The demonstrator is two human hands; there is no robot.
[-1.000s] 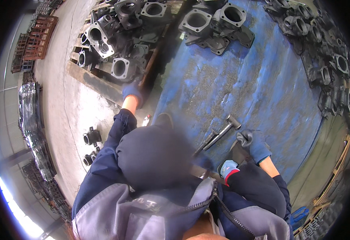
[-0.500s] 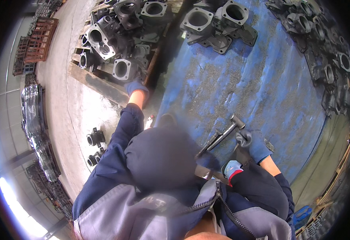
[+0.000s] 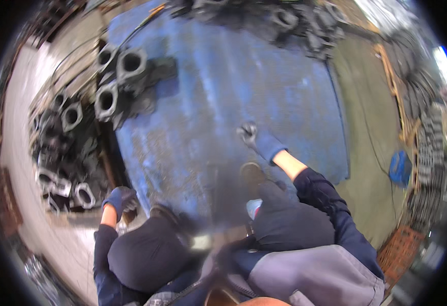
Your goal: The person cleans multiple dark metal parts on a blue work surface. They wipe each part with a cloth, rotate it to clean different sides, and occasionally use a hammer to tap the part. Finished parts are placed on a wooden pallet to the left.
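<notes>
My left hand [image 3: 120, 200], in a blue and grey glove, is beside the near corner of a pallet heaped with dark metal castings [image 3: 72, 117]. Motion blur hides how its fingers sit. Over the worn blue surface [image 3: 198, 102] is my gloved right hand [image 3: 256, 138], with its fingers curled in; whatever may be inside them is hidden. Several flanged castings with round bores [image 3: 107, 99] stand at the left edge of the blue surface, ahead of my left hand. A boot toe [image 3: 251, 172] shows between my right hand and knee.
More dark castings [image 3: 284, 20] crowd the far edge of the blue surface. On the right lie a greenish floor strip with a cable, a blue object [image 3: 400, 168], stacked metal parts [image 3: 427, 148] and a reddish-brown crate [image 3: 399, 252].
My view has swung to the right. My left hand has come away from the square-flanged casting on the pallet. My right hand is extended farther over the blue surface; the hammer no longer shows.
</notes>
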